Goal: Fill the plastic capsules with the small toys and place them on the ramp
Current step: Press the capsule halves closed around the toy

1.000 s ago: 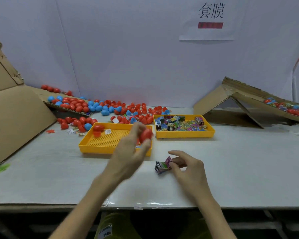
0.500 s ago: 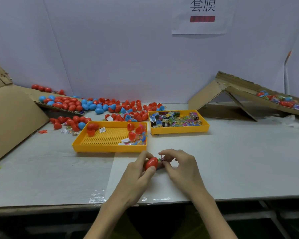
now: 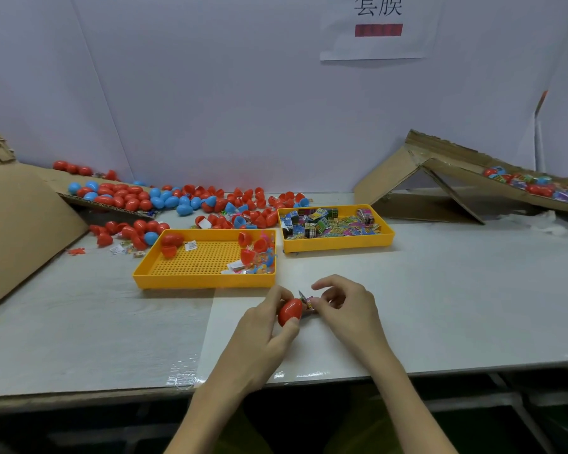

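Near table (image 3: 440, 290) edge, centre: left hand (image 3: 259, 339) grips the red capsule (image 3: 289, 312), long axis slanting up-right, meeting the toy packet (image 3: 306, 301) pinched by right hand (image 3: 345, 309). Ramp (image 3: 473, 178) lies far right — right hand nearer.

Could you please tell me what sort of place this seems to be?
Probably a hand-packing bench in a small toy workshop: loose red and blue capsules heaped at the back, a yellow tray of packeted toys, and a cardboard ramp with capsules and packets on it.
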